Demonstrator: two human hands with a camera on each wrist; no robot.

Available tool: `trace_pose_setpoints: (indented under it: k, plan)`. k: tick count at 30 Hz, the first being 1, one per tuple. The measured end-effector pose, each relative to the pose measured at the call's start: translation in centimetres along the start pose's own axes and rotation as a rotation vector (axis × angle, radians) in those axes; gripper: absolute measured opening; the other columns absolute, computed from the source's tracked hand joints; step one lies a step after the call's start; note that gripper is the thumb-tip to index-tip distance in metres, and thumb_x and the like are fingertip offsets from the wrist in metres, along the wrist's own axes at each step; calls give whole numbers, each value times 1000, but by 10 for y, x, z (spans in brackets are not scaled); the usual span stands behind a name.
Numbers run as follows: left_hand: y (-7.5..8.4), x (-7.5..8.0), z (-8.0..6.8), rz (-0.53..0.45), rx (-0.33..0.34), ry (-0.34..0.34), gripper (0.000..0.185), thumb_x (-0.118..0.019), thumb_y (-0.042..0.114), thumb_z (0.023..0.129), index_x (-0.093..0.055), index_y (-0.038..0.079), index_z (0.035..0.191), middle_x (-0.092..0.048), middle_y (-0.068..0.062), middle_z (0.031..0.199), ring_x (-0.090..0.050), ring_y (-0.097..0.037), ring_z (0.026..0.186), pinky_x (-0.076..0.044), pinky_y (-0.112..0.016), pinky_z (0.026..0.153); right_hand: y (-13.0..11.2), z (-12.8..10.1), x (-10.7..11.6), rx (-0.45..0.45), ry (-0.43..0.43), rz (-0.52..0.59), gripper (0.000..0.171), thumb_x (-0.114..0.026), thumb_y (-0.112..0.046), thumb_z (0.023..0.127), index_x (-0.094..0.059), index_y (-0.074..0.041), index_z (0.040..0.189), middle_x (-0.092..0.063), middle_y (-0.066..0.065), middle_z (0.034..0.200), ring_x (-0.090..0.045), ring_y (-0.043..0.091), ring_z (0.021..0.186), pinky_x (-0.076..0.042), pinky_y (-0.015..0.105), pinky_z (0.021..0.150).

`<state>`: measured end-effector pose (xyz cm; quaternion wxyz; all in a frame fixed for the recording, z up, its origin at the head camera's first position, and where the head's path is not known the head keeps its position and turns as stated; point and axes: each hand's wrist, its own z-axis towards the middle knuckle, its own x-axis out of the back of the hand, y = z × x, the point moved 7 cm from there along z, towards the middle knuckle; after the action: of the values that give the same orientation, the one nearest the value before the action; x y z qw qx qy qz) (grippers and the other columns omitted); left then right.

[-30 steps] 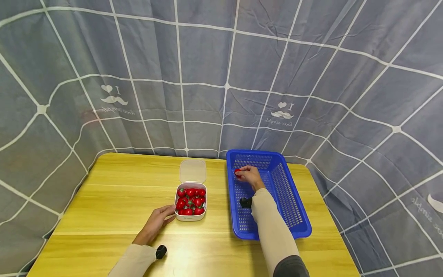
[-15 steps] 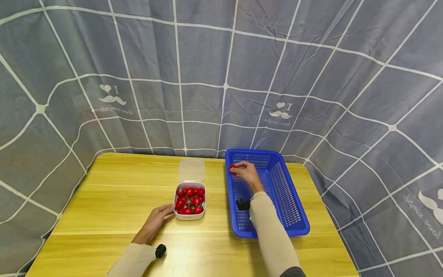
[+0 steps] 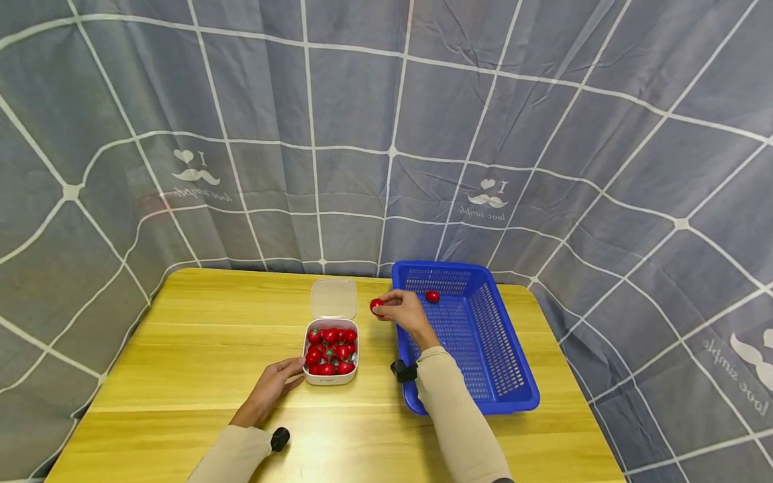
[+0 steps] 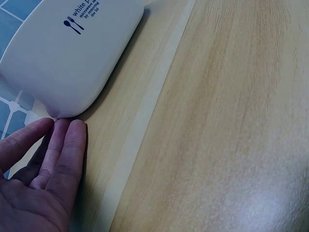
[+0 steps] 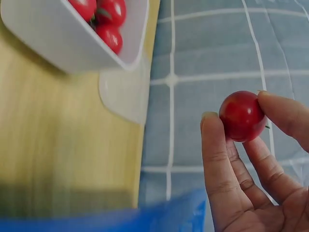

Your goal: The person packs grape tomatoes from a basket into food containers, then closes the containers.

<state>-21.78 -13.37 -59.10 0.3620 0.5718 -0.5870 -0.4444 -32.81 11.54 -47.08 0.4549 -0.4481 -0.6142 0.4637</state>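
My right hand (image 3: 406, 313) pinches a red cherry tomato (image 5: 241, 116) between thumb and fingertips. It is raised over the left rim of the blue basket (image 3: 529, 392), with the tomato just outside, between basket and box. A small white plastic box (image 3: 330, 380) full of several cherry tomatoes (image 3: 329, 350) stands to the left. My left hand (image 3: 273, 389) touches the box's near left side; in the left wrist view its extended fingertips (image 4: 74, 130) meet the wall's lower corner. One other tomato (image 3: 432, 296) lies inside the basket toward the back.
The box's pale lid (image 3: 334, 299) lies flipped back behind it. Everything stands on a yellow wooden table (image 3: 175, 349), and a grey curtain (image 3: 353, 174) with white lines hangs along its back and sides.
My right hand has moved left, from inside the basket to past its left rim, carrying a tomato. Another tomato in the basket has come into sight. My left hand has stayed put.
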Motion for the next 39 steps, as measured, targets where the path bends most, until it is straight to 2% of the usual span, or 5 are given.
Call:
trace_pose_setpoints:
  k: [6,12,20,30,39]
  plan:
    - [0,0,0,-5,3,1,55,-51,27,101,-44,-16,133,-42,-29,141,-43,-38,130,-45,-36,105,12,-1,-30,-28,-57,-10,26,-71,11,79,-60,17,101,-64,19,89,-66,17,70,-62,34,70]
    - [-1,0,-1,-12,8,5,53,-51,26,101,-44,-17,133,-43,-29,140,-44,-37,129,-46,-36,104,20,-4,-53,-66,-121,-7,26,-70,10,79,-61,16,102,-62,11,83,-67,22,67,-61,44,73]
    - [-1,0,0,-4,8,3,56,-52,28,101,-43,-17,134,-42,-30,141,-43,-38,130,-45,-37,105,33,-3,-71,-59,-151,-62,25,-72,9,77,-62,14,100,-64,11,79,-68,27,65,-61,45,63]
    - [0,1,0,-5,9,-4,59,-52,29,100,-41,-17,135,-40,-31,141,-42,-40,130,-45,-37,105,40,-3,-79,-82,-148,-138,23,-74,6,77,-64,12,97,-64,6,72,-63,17,54,-61,37,55]
    - [0,1,0,-14,5,-12,59,-53,29,100,-41,-17,135,-40,-31,142,-42,-39,130,-46,-36,104,38,-2,-71,-72,-128,-151,24,-74,3,77,-64,11,98,-67,9,74,-62,17,53,-62,40,56]
